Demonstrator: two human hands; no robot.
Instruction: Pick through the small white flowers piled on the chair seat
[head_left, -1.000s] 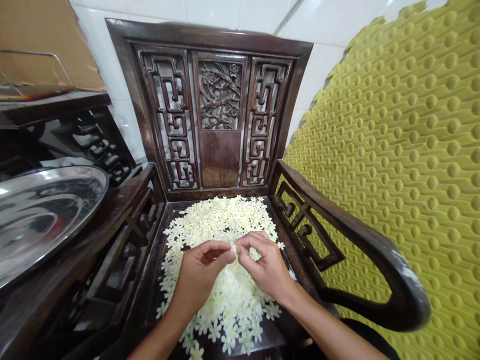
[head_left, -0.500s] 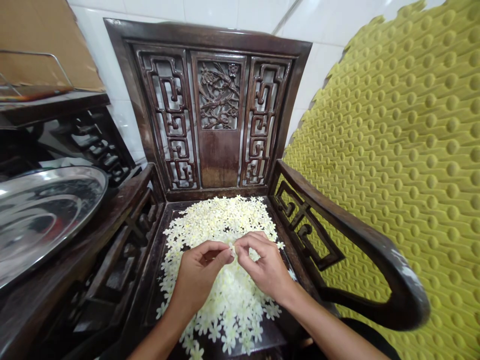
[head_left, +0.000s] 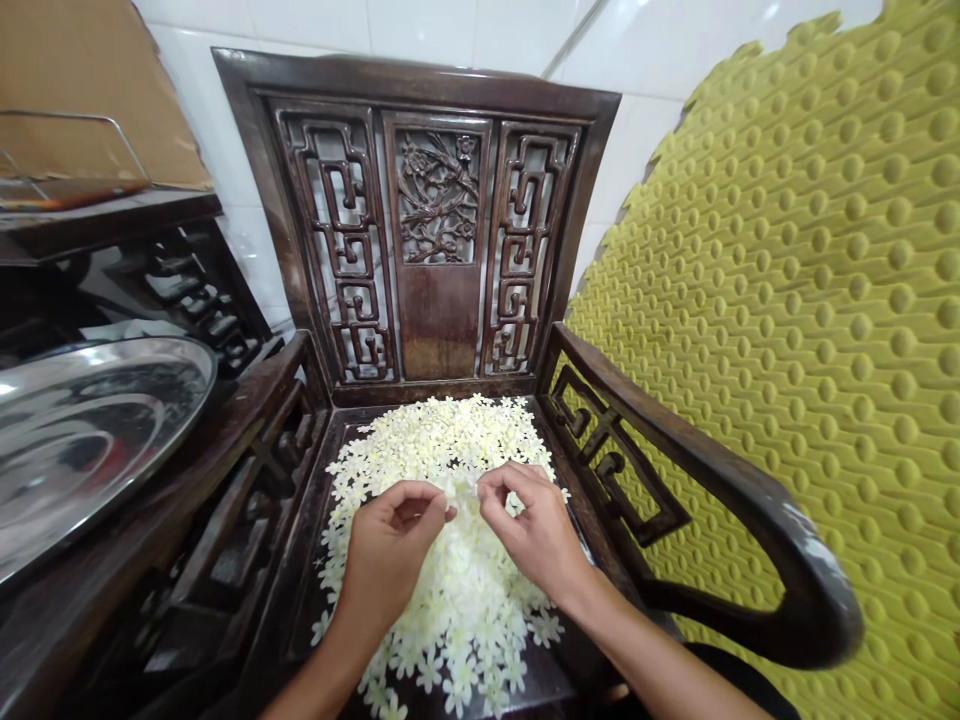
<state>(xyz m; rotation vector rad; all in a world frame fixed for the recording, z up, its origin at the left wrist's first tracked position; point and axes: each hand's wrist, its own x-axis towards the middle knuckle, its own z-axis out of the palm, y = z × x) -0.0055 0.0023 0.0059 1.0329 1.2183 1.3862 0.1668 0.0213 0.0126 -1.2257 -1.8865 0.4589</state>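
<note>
A spread of small pale yellow-white flowers (head_left: 457, 620), most with five petals, covers the seat of a dark wooden chair (head_left: 442, 320). Above the pile, my left hand (head_left: 397, 540) pinches thumb against forefinger, and a small pale flower appears at its fingertips, hard to separate from the blossoms behind. My right hand (head_left: 532, 520) is held just to the right, fingers curled into a pinch. Whatever lies between those fingertips is too small to make out. A short gap separates the two hands.
Carved armrests flank the seat, the right armrest (head_left: 720, 480) curving toward me. A shiny round metal tray (head_left: 150, 400) rests at the left. A yellow-green bumpy foam mat (head_left: 825, 300) stands along the right. Cardboard (head_left: 90, 90) and white wall tiles (head_left: 420, 25) are behind.
My hands have moved apart: their fingertips were together over the flowers, and now a gap shows between them. The left hand has shifted slightly left. The view has tilted up slightly.
</note>
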